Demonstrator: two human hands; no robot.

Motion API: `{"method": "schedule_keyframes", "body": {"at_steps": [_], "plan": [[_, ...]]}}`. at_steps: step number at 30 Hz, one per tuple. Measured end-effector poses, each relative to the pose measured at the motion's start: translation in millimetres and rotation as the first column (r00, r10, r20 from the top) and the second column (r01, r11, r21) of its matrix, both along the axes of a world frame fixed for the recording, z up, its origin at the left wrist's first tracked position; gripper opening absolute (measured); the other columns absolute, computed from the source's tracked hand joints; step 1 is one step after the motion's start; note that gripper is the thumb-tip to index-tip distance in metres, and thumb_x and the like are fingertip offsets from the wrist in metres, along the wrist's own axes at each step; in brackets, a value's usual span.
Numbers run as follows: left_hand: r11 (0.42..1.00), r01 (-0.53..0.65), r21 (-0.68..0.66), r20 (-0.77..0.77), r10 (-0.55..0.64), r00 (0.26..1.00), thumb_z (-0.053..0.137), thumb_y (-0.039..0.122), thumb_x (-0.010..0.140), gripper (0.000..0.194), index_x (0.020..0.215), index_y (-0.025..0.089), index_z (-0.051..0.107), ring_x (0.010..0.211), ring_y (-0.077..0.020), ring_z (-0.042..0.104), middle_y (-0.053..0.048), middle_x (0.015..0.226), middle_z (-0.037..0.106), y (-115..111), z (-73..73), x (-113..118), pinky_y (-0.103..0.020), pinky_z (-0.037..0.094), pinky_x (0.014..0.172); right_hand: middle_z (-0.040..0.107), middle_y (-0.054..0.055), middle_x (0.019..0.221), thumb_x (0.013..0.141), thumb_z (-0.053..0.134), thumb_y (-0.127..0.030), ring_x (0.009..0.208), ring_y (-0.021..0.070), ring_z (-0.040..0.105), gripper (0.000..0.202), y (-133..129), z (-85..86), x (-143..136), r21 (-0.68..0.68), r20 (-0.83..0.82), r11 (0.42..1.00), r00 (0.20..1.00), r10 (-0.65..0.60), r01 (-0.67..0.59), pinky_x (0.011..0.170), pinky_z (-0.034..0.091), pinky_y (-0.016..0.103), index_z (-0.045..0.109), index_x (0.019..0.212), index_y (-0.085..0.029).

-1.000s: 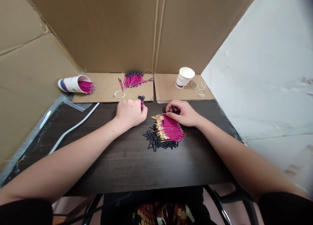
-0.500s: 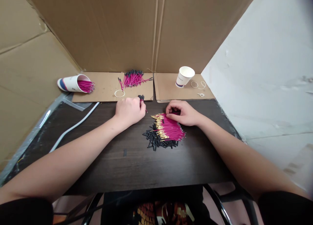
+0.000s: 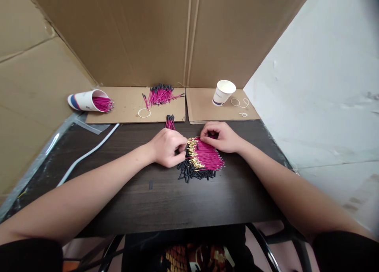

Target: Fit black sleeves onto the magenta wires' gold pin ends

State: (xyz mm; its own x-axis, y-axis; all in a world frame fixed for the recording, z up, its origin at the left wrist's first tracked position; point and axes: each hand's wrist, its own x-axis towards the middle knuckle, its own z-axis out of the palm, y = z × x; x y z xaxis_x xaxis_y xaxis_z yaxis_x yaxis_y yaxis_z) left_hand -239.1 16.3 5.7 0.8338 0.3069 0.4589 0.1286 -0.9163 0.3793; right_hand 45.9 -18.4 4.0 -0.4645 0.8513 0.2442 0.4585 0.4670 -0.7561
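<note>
Magenta pins with gold tips (image 3: 207,155) lie side by side in a pile on the dark table. Black sleeves (image 3: 189,171) are heaped at the pile's left and near edges. My left hand (image 3: 170,147) is at the left edge of both, thumb and index finger bent close together; what they pinch, if anything, is too small to make out. At the pile's far edge, my right hand (image 3: 220,137) has its fingers curled, thumb near index finger, against the magenta pins. Beyond my left hand rests a small bunch of black-capped magenta pins (image 3: 170,122).
On cardboard at the back lie more black-capped pins (image 3: 161,94) and a white ring (image 3: 144,113). A tipped paper cup (image 3: 85,101) holds magenta pins. An upright cup (image 3: 224,92) stands near rubber bands (image 3: 239,102). A pale cable (image 3: 89,151) crosses the left side.
My left hand has moved right and nearer, from the small black-capped bunch to the edge of the pile and sleeves, uncovering the bunch. My right hand has barely moved.
</note>
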Motion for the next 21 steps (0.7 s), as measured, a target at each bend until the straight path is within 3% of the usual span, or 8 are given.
{"method": "schedule_keyframes", "body": {"at_steps": [8, 21], "plan": [[0.999, 0.016, -0.038, -0.040, -0.018, 0.999, 0.058, 0.020, 0.078, 0.004, 0.074, 0.020, 0.061, 0.054, -0.0144, 0.049, 0.003, 0.062, 0.056, 1.3, -1.1, -0.1, -0.031, 0.041, 0.056, 0.071, 0.004, 0.089, 0.095, 0.080, -0.032, 0.078, 0.0165, 0.063, 0.014, -0.6, 0.7, -1.4, -0.013, -0.030, 1.000, 0.999, 0.025, -0.025, 0.071, 0.049, 0.032, 0.085, 0.102, -0.021], [0.994, 0.069, -0.082, -0.048, -0.074, 0.996, 0.062, 0.018, 0.078, 0.017, 0.093, 0.018, 0.069, 0.060, -0.0149, 0.052, 0.003, 0.069, 0.053, -2.3, 4.8, -1.3, -0.031, 0.046, 0.059, 0.071, 0.002, 0.080, 0.096, 0.075, -0.032, 0.068, 0.0142, 0.055, 0.017, -0.4, -4.9, -3.1, -0.021, -0.030, 0.999, 0.999, -0.045, 0.044, 0.064, 0.042, 0.032, 0.079, 0.086, -0.020]]}}
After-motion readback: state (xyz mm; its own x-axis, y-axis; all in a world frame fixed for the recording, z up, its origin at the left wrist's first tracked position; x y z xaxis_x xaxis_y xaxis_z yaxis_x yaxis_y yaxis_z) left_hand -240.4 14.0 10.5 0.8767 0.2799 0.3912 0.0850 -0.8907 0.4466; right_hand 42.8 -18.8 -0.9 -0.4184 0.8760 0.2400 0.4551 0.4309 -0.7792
